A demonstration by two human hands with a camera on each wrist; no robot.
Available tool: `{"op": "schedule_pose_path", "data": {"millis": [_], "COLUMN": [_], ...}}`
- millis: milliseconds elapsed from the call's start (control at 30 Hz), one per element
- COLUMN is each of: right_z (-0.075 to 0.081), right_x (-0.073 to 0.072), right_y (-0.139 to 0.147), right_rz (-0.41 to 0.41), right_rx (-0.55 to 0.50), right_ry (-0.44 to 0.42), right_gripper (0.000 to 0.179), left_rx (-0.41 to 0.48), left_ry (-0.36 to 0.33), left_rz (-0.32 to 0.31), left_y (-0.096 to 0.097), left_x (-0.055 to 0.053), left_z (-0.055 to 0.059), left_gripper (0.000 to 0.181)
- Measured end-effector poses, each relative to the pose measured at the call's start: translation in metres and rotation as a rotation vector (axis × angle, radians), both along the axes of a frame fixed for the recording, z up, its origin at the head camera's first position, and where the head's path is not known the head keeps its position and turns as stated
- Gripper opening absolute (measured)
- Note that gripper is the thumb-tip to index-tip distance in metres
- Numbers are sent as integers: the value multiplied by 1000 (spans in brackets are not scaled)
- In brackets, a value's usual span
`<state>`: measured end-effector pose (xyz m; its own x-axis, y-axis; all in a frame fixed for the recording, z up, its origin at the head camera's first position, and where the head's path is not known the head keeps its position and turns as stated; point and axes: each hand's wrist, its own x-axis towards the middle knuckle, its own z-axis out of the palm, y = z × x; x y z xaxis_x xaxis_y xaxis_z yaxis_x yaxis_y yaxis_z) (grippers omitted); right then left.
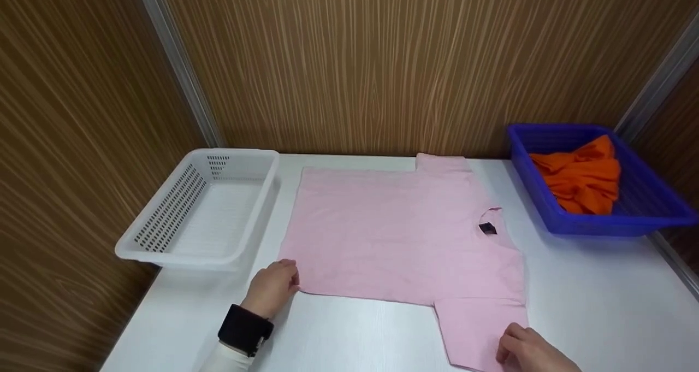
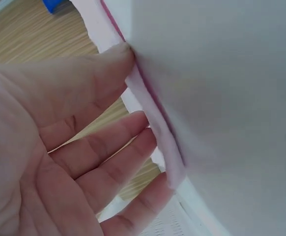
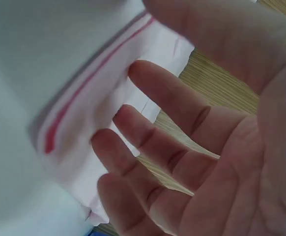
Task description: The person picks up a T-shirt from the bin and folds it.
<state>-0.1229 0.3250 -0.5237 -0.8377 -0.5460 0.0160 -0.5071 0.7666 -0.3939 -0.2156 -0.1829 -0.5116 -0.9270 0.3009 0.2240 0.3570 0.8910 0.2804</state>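
Note:
A pink T-shirt [image 1: 377,230] lies spread flat on the white table, its collar with a black label toward the right. At its near left hem corner my left hand [image 1: 273,285] pinches the edge; in the left wrist view the thumb [image 2: 116,56] presses on the hem and the other fingertips touch the cloth. Over the near sleeve is my right hand [image 1: 527,347]. In the right wrist view its relaxed fingers [image 3: 148,132] rest against the sleeve [image 3: 103,103], and the thumb stands apart from them.
A white perforated basket [image 1: 254,219] stands left of the shirt. On the right is a blue basket [image 1: 606,224] with a crumpled orange cloth [image 1: 584,178] inside. Wood-grain panels [image 1: 349,66] enclose the table [image 1: 349,339] at the back and sides.

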Motion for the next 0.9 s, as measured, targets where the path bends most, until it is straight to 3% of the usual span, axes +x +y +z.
{"op": "schedule_pose_path", "data": {"millis": [133, 267, 333, 500, 600, 733, 833, 900], "right_z": [5, 15, 23, 39, 42, 42, 40, 37], "right_x": [-2, -1, -3, -10, -12, -13, -13, -12], "right_y": [-8, -15, -19, -20, -14, 0, 14, 26], "right_rz": [-64, -176, -271, -451, -476, -479, -424, -333], "right_rx": [34, 50, 61, 88, 33, -53, -111, -164], "right_ry": [-13, 36, -6, -129, -172, -225, -256, -270], "right_gripper": [21, 25, 25, 15, 12, 17, 20, 19], "left_rx": [-41, -70, -68, 24, 84, 115, 83, 50], "left_ry": [118, 232, 239, 159, 149, 117, 99, 117], "left_rz": [-6, 17, 30, 68, 70, 22, -10, -20], "left_y": [-1, 1, 2, 4, 4, 1, -2, -4], "left_x": [-2, -4, -4, -4, -5, -1, 2, 3], "left_z": [-2, -3, -2, 2, 4, 4, 2, 1], "left_gripper": [23, 25, 25, 16, 15, 25, 31, 29]}}
